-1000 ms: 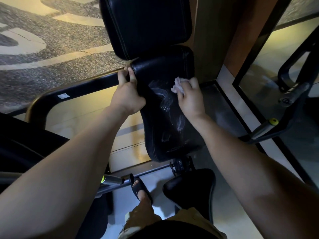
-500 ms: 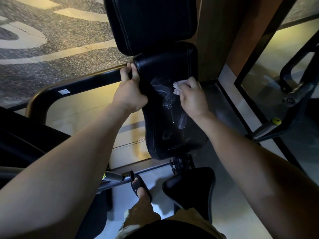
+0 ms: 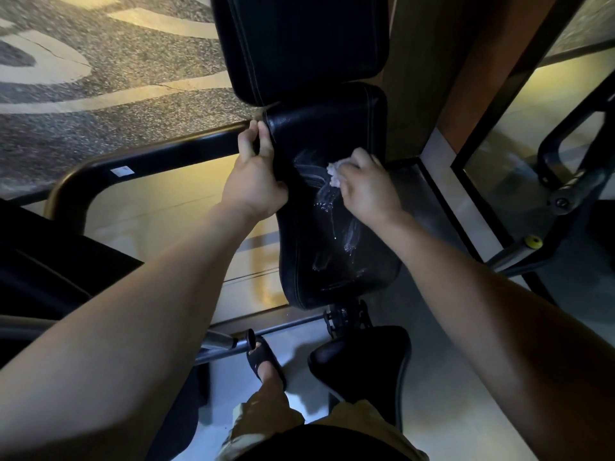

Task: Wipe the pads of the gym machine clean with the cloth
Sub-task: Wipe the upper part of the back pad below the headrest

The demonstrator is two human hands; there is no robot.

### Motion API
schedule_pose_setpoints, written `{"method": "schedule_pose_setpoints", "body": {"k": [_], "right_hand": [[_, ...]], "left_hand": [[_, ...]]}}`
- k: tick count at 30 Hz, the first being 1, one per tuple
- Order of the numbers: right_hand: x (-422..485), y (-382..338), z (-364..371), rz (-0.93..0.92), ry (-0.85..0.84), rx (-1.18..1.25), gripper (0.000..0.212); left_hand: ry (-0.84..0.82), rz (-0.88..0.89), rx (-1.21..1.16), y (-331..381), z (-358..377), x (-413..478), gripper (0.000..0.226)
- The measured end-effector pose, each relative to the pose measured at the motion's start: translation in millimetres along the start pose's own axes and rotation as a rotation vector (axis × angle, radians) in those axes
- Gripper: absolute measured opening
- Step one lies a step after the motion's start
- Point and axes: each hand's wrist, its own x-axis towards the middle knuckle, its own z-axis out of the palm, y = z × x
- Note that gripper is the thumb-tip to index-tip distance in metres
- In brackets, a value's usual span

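Under my right hand (image 3: 369, 191), the white cloth (image 3: 333, 174), bunched in my curled fingers, has slid a little inward on the lower back pad (image 3: 332, 267), toward my left hand (image 3: 254, 184), which still grips the pad's edge. Wet streaks (image 3: 352, 234) remain below my right wrist, so I judge this pad only partly wiped.

Hemmed in on three sides
Upper pad (image 3: 306, 44) overhangs the far edge of the lower pad (image 3: 332, 277); frame bar (image 3: 166, 154) blocks left, wooden panel (image 3: 432, 78) right.
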Motion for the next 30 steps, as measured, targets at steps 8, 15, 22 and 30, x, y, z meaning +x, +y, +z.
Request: {"method": "schedule_pose_setpoints", "body": {"k": [8, 15, 22, 30], "right_hand": [[39, -20, -4, 0.007, 0.248, 0.074, 0.019], [32, -16, -4, -0.071, 0.022, -0.010, 0.012], [18, -33, 21, 0.027, 0.080, 0.008, 0.014], [52, -33, -4, 0.007, 0.223, 0.035, 0.022]], "left_hand": [[-0.015, 0.025, 0.020, -4, -3, 0, 0.095], [-0.015, 0.059, 0.087, -5, -9, 0, 0.091], [-0.033, 0.080, 0.099, -9, -11, 1, 0.091], [-0.051, 0.086, 0.099, -11, -12, 3, 0.092]]}}
